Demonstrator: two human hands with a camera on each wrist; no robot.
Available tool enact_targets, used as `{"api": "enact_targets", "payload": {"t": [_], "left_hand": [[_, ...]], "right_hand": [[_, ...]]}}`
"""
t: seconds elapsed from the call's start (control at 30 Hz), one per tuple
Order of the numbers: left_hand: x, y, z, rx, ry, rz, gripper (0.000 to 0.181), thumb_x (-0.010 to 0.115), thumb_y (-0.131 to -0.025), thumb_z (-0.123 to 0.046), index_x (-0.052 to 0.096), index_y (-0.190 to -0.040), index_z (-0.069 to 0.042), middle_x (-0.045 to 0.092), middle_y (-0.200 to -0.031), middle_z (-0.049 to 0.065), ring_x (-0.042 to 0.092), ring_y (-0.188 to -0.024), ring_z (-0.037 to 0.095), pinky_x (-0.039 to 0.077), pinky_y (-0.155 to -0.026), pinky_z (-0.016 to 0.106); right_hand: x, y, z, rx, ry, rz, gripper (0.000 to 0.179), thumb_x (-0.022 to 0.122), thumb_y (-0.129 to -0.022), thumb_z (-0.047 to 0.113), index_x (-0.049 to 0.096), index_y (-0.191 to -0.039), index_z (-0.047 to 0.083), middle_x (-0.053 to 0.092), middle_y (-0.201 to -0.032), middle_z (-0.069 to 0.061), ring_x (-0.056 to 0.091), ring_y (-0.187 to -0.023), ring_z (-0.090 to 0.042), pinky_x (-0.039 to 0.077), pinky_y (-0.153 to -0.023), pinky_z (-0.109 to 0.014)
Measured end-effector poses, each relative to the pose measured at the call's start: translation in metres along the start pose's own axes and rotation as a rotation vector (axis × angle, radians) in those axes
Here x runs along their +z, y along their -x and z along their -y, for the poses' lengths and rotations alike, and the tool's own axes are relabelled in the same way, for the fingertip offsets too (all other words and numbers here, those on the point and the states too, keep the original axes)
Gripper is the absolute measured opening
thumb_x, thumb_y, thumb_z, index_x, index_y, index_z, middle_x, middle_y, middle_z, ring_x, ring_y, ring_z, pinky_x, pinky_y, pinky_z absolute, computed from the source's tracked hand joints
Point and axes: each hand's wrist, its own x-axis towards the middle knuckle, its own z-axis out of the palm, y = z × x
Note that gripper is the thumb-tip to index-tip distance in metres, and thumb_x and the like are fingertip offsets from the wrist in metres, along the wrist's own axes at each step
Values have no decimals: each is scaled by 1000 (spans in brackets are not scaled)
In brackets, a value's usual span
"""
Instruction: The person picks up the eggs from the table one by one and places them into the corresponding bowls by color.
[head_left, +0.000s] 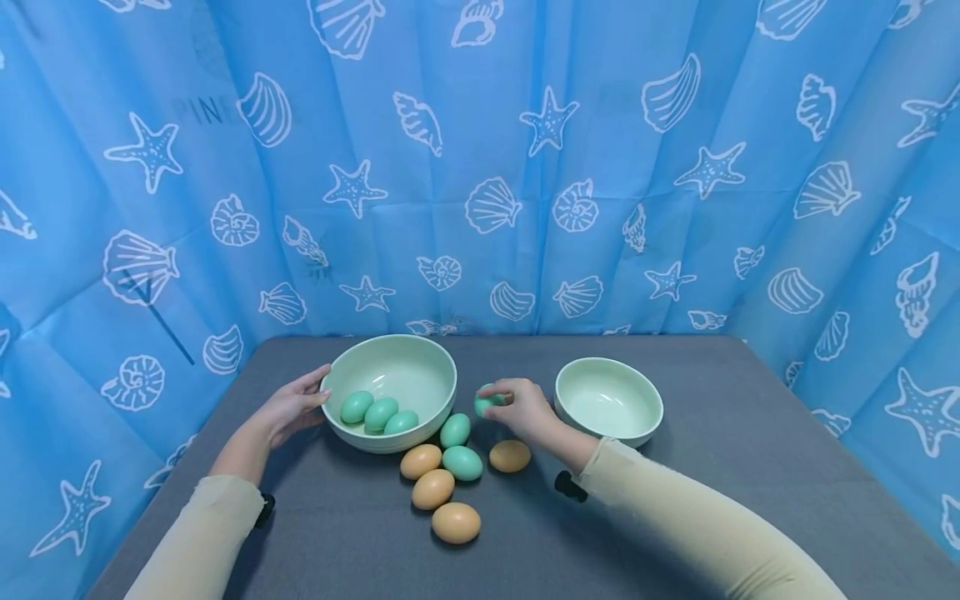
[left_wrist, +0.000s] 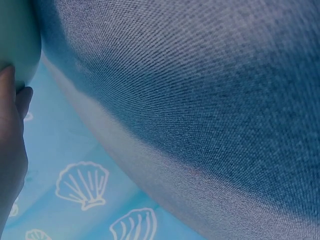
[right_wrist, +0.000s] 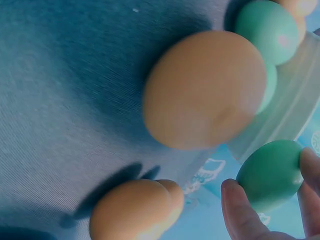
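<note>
My left hand (head_left: 296,404) holds the left side of a large pale green bowl (head_left: 408,367), thumb and fingertips at its rim. Inside the bowl lie three green eggs (head_left: 380,413). Between thumb and fingers, my right hand (head_left: 528,408) pinches another green egg (right_wrist: 272,175) to the right of this bowl. Two green eggs (head_left: 462,463) lie beside the bowl's base, near several brown eggs (head_left: 456,523). Another brown egg (head_left: 510,456) rests just in front of the right hand. More brown eggs (right_wrist: 132,210), hidden behind that hand in the head view, show in the right wrist view.
A smaller pale green bowl (head_left: 609,400) stands to the right, just behind the right forearm. Grey cloth (head_left: 360,533) covers the table, and a blue curtain (head_left: 480,167) with white shells and starfish hangs along the back and sides.
</note>
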Motion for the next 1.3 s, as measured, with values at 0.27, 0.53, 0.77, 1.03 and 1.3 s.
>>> {"api": "enact_targets", "payload": {"t": [0.27,0.53,0.77,1.03,1.3], "left_hand": [[0,0,0,9,4,-10,68,42,-109,-15,-1,-161,-9,1,-166,24,14,-151,43,26,-117,63],[0,0,-1,8,13,-11,67,41,-109,-13,-2,-161,-9,-1,-166,24,13,-151,43,26,-117,63],[1,1,-2,-10,34,-25,66,41,-109,-13,0,-161,-10,0,-166,22,15,-152,42,26,-117,61],[0,-1,0,-4,40,-25,66,41,-109,-14,1,-161,-9,1,-166,23,16,-151,42,28,-116,61],[1,-1,1,-5,27,-28,66,42,-109,-14,1,-161,-10,0,-166,22,16,-151,43,29,-116,60]], "right_hand": [[-5,-5,14,-20,-43,-16,25,71,-91,2,75,-115,2,65,-132,-19,67,-107,-37,60,-81,-39],[-3,-10,25,-45,-46,-13,26,72,-91,5,74,-117,4,64,-133,-18,66,-108,-36,59,-82,-40],[2,-15,37,-29,-47,-17,26,73,-91,6,75,-117,6,65,-133,-16,66,-110,-35,60,-82,-40],[10,-20,46,-23,-69,1,28,74,-90,7,75,-118,6,65,-132,-15,65,-108,-35,59,-79,-38],[19,-29,49,-30,-85,17,29,74,-90,7,74,-119,5,66,-130,-13,64,-89,-20,56,-70,-30]]}}
